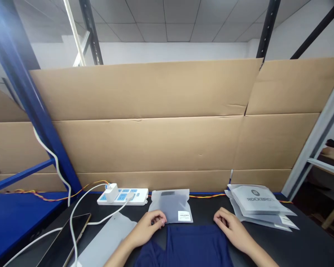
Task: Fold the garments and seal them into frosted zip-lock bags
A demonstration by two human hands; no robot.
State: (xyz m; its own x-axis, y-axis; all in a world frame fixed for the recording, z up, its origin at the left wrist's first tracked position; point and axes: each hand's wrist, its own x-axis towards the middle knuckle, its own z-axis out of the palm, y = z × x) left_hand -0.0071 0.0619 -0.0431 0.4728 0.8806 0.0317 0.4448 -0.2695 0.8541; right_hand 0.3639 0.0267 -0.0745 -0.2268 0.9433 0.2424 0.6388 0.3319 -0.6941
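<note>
A navy blue fabric garment point(197, 246) lies on the black tabletop in front of me, its lower part cut off by the frame. My left hand point(149, 228) rests near its upper left edge, fingers curled in and thumb against them, with nothing visible in it. Just beyond that hand lies a frosted plastic bag point(169, 205) with a small white label point(184, 216). On the other side of the garment, my right hand point(232, 228) rests with its fingers curled under, also holding nothing visible.
Printed frosted bags point(260, 202) are stacked at the right. On the left are a white power strip point(140, 196) with plugs and white cables, a dark phone-like device point(65, 241) and a flat grey sheet or bag point(108, 237). A cardboard wall point(156, 144) closes off the back.
</note>
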